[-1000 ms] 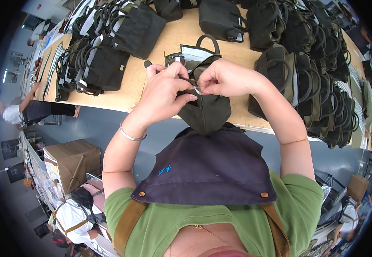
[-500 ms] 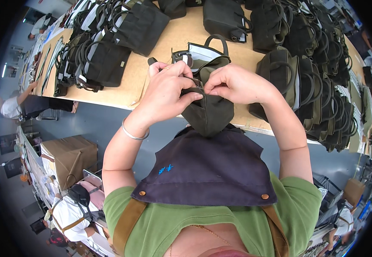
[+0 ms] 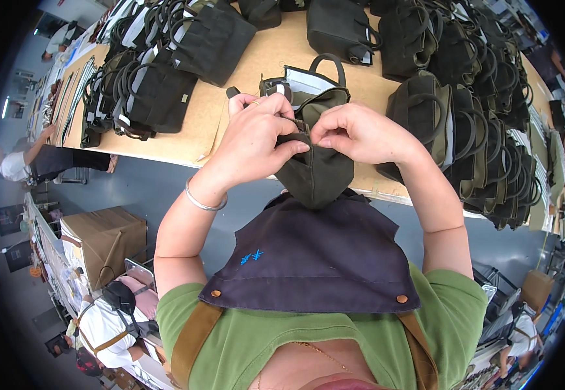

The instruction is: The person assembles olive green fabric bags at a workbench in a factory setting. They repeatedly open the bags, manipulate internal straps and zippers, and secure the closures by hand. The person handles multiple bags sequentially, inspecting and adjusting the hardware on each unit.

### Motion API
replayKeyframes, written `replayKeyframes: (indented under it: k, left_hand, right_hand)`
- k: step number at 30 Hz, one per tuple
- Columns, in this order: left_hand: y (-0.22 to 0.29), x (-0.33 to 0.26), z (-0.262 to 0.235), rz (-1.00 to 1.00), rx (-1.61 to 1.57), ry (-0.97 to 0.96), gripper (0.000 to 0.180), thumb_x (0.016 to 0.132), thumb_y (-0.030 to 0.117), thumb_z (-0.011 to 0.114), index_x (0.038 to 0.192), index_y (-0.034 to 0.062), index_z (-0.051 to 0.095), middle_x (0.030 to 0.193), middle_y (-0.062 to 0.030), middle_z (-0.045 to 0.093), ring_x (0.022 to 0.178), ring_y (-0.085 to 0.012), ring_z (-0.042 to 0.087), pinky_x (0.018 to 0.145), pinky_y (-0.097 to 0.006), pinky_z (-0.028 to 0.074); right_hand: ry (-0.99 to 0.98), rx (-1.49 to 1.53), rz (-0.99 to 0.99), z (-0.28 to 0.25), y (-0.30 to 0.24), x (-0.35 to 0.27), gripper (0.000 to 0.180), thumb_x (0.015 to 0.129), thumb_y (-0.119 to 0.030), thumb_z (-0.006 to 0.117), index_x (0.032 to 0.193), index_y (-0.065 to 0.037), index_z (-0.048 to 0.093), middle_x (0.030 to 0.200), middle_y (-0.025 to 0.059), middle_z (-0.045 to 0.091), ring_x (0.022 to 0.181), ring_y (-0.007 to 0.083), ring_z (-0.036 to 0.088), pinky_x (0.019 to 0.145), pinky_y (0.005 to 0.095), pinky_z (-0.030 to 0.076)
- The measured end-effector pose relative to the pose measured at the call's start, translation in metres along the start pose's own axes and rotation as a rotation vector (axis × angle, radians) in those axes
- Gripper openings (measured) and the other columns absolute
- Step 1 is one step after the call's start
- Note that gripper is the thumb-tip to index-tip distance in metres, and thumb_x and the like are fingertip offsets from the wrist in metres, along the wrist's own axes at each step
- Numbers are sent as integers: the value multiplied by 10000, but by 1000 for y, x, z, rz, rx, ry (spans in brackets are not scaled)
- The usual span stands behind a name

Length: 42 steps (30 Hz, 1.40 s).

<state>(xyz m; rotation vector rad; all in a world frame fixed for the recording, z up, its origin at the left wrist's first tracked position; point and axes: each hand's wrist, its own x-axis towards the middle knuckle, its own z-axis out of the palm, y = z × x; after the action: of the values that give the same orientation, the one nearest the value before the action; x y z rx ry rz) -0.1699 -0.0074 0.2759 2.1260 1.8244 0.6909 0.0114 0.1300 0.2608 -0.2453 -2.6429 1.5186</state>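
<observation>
A dark olive handbag [image 3: 315,170] lies at the table's near edge, its lower end hanging toward my apron. My left hand [image 3: 256,136] pinches the bag's top edge between thumb and fingers. Opposite it, my right hand [image 3: 354,133] is closed in a pinch on the same edge, close to the left fingertips. A short stretch of zipper [image 3: 301,125] shows between the two hands. Beyond them, one looped handle [image 3: 329,65] stands up beside a pale lining flap [image 3: 312,81]. What lies right under my fingertips is hidden.
Rows of dark handbags stand on the tan table [image 3: 214,107], with a left group [image 3: 159,97] and a right group [image 3: 425,110]. A brown box [image 3: 107,237] sits at lower left. Other people are working at left [image 3: 19,162] and lower left [image 3: 110,325].
My right hand has shifted very slightly, its fingers still pinching the bag's edge. Otherwise the hands and the bag hold nearly the same place.
</observation>
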Motion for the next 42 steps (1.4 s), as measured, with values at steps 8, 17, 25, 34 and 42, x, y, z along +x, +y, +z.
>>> replayKeyframes:
  k: [8, 17, 25, 34, 42]
  left_hand:
    - [3, 1, 2, -19, -5, -4, 200, 680, 204, 803, 751, 41, 712, 848, -26, 552, 835, -177, 529, 890, -358, 268]
    - [3, 8, 4, -17, -12, -51, 188, 678, 195, 801, 751, 47, 711, 844, -21, 577, 843, -171, 544, 896, -359, 282]
    - [-4, 10, 10, -21, -189, 82, 110, 758, 183, 781, 774, 100, 711, 896, -3, 693, 848, -154, 581, 909, -338, 291]
    - [-10, 17, 15, 11, -181, 73, 135, 795, 194, 758, 762, 97, 669, 834, 1, 699, 787, -142, 605, 901, -331, 311]
    - [-10, 19, 15, 24, -181, 47, 123, 806, 201, 749, 777, 114, 666, 767, 21, 667, 731, -137, 577, 901, -327, 305]
  right_hand:
    - [-37, 43, 60, -2, 2, -2, 110, 814, 31, 643, 916, 5, 673, 840, 70, 651, 786, 163, 624, 674, 291, 494]
    - [21, 343, 132, 12, 18, -2, 118, 811, -129, 717, 762, -33, 668, 602, -32, 589, 553, 22, 512, 509, 214, 414]
    - [57, 481, 167, 13, 26, -11, 102, 843, -71, 680, 774, -30, 618, 681, -56, 579, 623, -11, 497, 541, 178, 395]
    - [160, 550, 155, 9, 29, -18, 145, 939, -105, 590, 1018, 6, 640, 833, 7, 638, 799, 48, 591, 719, 203, 490]
    - [139, 580, 136, 7, 35, -18, 142, 922, -79, 617, 1038, -6, 658, 825, 3, 653, 743, 40, 582, 649, 198, 476]
